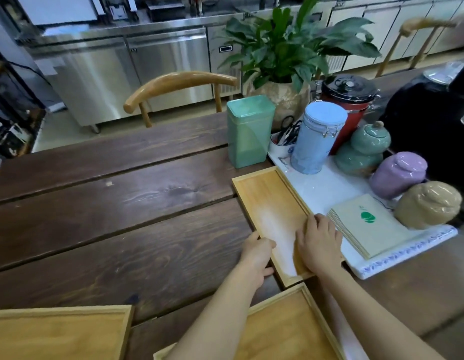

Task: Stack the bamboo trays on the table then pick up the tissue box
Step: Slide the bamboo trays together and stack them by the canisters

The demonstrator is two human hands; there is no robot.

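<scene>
A narrow bamboo tray (267, 201) lies on the dark wooden table (116, 203), right of centre. My left hand (256, 253) grips its near left rim, thumb on the edge. My right hand (319, 242) holds its near right rim, fingers reaching into the tray. Two larger bamboo trays lie closer to me: one at the bottom left (59, 333), one at the bottom centre (285, 331) under my forearms. No tissue box is clearly visible; a stack of beige napkins with a green logo (366, 224) rests to the right.
A white patterned tray (381, 261) on the right carries the napkins and blue (316, 141), teal, purple and tan jars. A green tin (249, 131), a potted plant (290, 53) and a red canister stand behind. A wooden chair (173, 84) is at the far edge.
</scene>
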